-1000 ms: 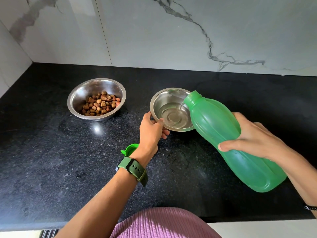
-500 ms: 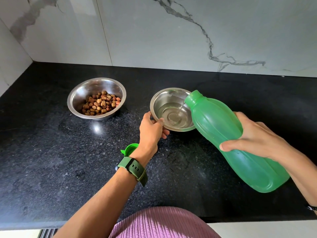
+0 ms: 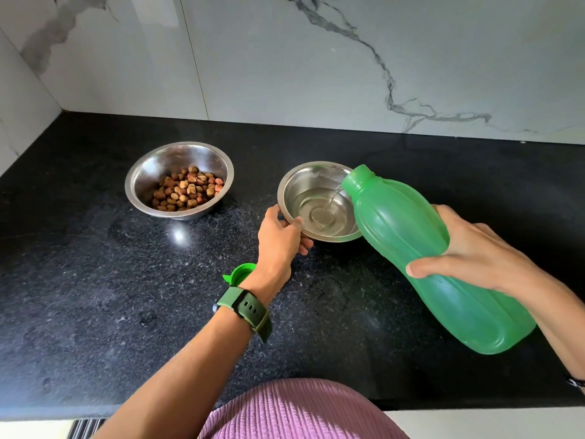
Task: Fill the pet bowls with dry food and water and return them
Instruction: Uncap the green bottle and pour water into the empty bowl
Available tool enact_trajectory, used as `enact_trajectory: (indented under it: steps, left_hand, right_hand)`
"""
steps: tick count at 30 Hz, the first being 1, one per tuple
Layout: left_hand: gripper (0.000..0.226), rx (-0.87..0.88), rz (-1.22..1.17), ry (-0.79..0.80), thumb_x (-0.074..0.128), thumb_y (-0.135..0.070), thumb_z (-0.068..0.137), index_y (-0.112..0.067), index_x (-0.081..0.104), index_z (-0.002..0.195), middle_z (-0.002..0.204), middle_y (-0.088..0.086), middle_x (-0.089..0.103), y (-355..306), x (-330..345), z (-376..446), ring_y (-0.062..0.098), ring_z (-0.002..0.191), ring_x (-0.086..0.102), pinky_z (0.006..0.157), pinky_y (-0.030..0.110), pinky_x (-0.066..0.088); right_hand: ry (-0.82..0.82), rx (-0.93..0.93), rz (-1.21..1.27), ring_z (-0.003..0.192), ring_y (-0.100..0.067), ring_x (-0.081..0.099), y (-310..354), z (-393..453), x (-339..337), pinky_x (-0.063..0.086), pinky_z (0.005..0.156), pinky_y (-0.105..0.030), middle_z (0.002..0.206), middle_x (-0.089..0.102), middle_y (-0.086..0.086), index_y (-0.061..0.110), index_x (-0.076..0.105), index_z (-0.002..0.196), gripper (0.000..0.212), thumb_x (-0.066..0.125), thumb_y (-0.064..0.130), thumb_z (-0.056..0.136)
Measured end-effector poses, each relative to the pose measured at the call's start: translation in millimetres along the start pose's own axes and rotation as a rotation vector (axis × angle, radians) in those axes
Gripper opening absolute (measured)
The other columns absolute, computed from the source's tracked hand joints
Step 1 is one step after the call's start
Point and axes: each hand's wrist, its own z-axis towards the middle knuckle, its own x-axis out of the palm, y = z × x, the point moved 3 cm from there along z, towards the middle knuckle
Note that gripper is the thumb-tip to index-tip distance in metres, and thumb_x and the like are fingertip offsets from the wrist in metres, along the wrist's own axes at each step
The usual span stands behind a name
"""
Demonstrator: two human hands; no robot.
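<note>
Nearest, the right hand (image 3: 474, 258) wraps the tilted green bottle (image 3: 427, 255), pouring; the left hand (image 3: 278, 239) pinches the water bowl (image 3: 319, 201) rim. Farther left, 1 kibble bowl (image 3: 179, 180) looks filled. Returning both remains.

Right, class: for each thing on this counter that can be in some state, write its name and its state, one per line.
Green bottle: uncapped, tilted, pouring.
Water bowl: upright, partly filled with water.
Food bowl: upright, holds dry kibble.
Bottle cap: off, lying on the counter.
Left hand: grips the water bowl's rim.
Right hand: holds the bottle.
</note>
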Motion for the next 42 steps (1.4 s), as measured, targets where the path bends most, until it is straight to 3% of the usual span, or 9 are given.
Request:
enact_trajectory:
  steps: [42]
  left_hand:
    - [0.04, -0.005, -0.001, -0.006, 0.047, -0.006, 0.096, -0.008, 0.036, 0.134, 0.062, 0.009, 0.06, -0.1, 0.5, -0.4, 0.008, 0.037, 0.052, 0.036, 0.018, 0.041]
  right_hand:
    - [0.022, -0.006, 0.012, 0.095, -0.023, 0.059, -0.1, -7.3, -3.7, 0.052, 0.082, -0.046, 0.108, 0.061, 0.003, 0.043, 0.03, 0.126, 0.101, 0.068, 0.063, 0.035]
